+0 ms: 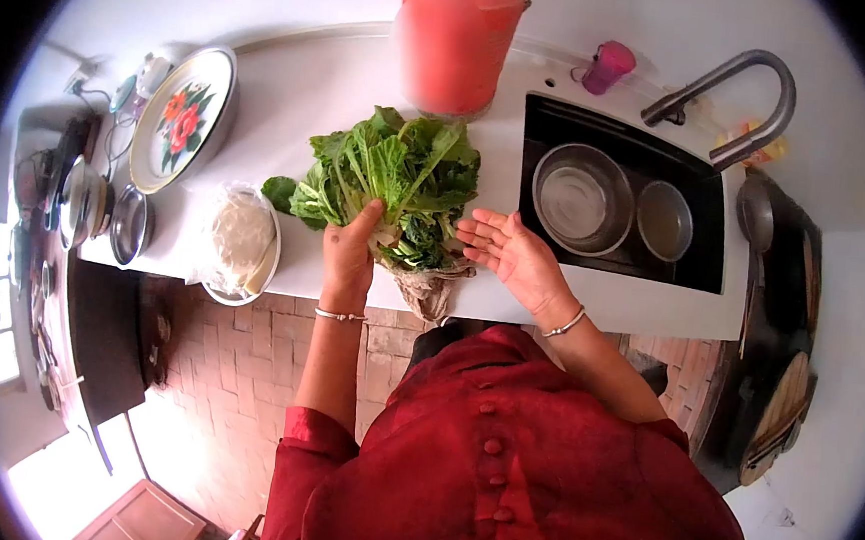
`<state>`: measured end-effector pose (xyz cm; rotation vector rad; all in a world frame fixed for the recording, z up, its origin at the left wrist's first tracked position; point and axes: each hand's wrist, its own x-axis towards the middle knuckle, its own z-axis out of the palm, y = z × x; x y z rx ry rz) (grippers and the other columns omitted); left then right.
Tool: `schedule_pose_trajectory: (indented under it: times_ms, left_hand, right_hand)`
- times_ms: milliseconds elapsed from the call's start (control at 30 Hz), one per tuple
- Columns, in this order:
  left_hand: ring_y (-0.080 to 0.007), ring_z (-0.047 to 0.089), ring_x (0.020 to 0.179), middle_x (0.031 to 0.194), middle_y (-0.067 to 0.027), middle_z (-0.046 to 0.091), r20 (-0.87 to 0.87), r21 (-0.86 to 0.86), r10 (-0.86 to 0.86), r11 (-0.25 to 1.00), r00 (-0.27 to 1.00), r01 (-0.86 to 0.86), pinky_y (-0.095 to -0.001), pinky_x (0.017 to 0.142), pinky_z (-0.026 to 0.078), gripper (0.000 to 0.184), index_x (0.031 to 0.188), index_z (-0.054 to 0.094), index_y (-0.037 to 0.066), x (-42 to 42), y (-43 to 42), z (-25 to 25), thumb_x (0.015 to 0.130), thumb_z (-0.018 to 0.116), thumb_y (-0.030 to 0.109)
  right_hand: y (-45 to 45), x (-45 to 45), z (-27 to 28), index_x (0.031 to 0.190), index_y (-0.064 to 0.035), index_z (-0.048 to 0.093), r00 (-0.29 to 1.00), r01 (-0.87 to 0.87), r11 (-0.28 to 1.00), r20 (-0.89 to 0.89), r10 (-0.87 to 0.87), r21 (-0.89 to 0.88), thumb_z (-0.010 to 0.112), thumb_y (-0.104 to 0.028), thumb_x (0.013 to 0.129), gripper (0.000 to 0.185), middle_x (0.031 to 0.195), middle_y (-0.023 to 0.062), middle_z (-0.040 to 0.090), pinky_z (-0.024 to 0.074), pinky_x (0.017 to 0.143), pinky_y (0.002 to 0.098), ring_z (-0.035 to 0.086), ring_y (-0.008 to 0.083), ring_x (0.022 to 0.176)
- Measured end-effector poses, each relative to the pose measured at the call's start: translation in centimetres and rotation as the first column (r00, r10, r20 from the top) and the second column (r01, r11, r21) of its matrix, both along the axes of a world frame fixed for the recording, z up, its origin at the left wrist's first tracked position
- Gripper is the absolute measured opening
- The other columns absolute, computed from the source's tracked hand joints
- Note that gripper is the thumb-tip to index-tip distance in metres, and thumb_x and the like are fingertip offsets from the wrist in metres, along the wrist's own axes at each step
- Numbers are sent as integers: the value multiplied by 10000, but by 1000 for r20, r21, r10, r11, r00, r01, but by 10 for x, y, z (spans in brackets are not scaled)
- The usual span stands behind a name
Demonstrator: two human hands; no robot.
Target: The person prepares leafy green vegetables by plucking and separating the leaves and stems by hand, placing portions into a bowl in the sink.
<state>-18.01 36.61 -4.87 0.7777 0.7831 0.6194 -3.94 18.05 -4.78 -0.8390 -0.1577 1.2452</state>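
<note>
A bunch of leafy greens point(389, 172) lies on the white counter, its leaves spread toward the red bucket. My left hand point(352, 244) grips the greens at their stem end, with the thumb on top and the other fingers hidden beneath. To the right of the bunch, my right hand point(513, 261) is open, palm up and fingers spread, with nothing in it. Its fingertips are close to the leaves. A crumpled brownish cloth or bag point(424, 292) sits under the stems and hangs over the counter's front edge.
A red bucket point(458, 51) stands behind the greens. At right, a black sink point(603, 131) holds two metal bowls, with a curved faucet point(786, 94) and a pink cup point(608, 68) behind. A floral tray point(182, 122), a metal bowl point(132, 226) and a plastic-covered bowl point(240, 237) are at left.
</note>
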Motion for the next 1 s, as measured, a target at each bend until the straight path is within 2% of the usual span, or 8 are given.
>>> schedule_pose_trajectory:
  times_ms: [267,400,567,633,700,833,900,1000]
  left_hand:
    - [-172,613,706,889,-96,626,-118,5,-3,1000,993,3,-265,558,514,222,987,592,-28,2,4,-10,817,639,106]
    - [-146,583,694,844,-86,618,91,-129,-204,968,975,215,-242,525,487,219,1011,567,-22,-6,20,-26,847,603,118]
    - [-139,572,711,862,-72,611,-153,-72,-93,994,984,83,-251,575,474,229,1016,578,2,4,16,-29,852,606,158]
    - [-140,578,758,899,-64,612,-171,-70,-87,995,981,76,-258,625,482,250,1039,580,16,8,14,-27,850,610,176]
    - [-135,578,768,921,-57,617,-170,-43,-133,991,976,128,-256,661,486,261,1045,587,30,8,20,-32,846,618,198]
    - [-135,578,782,928,-42,618,-193,-35,-179,984,965,176,-265,687,485,281,1056,587,48,4,36,-45,840,629,222]
    - [-137,577,781,929,-41,619,-231,-11,-150,988,961,152,-267,689,484,283,1057,586,47,7,25,-34,838,632,220]
    - [-145,575,784,932,-46,619,-199,8,-150,988,969,154,-268,686,486,292,1067,583,41,2,33,-44,833,638,208]
  right_hand:
    - [-68,-8,-24,1149,23,486,986,142,990,-93,-139,25,363,-399,944,485,1042,134,583,450,846,346,569,215,953]
    - [-153,-33,-42,1082,3,527,925,361,920,-63,-374,-152,458,-212,932,271,949,102,593,487,740,306,576,174,799]
    - [-292,-94,-85,990,3,557,565,780,479,125,-816,-404,512,-99,886,152,889,83,588,489,725,306,570,181,784]
    - [-365,-127,-113,958,-1,568,569,823,314,696,-438,-474,522,-87,863,135,861,79,587,481,689,297,568,170,760]
    - [-426,-160,-112,968,-20,552,485,872,83,874,-24,-482,535,-99,841,150,871,80,573,474,666,302,563,178,763]
    - [-517,-217,-85,1124,-65,457,266,750,-286,667,-696,-597,568,-176,816,347,1040,101,531,470,733,356,548,244,887]
    - [-551,-235,-72,1203,-87,409,146,655,-381,605,-783,-652,584,-215,803,455,1125,112,510,469,767,382,541,277,949]
    - [-581,-246,-61,1299,-80,344,520,268,-582,624,-584,-768,621,-262,751,641,1259,136,478,435,891,391,542,351,1027]
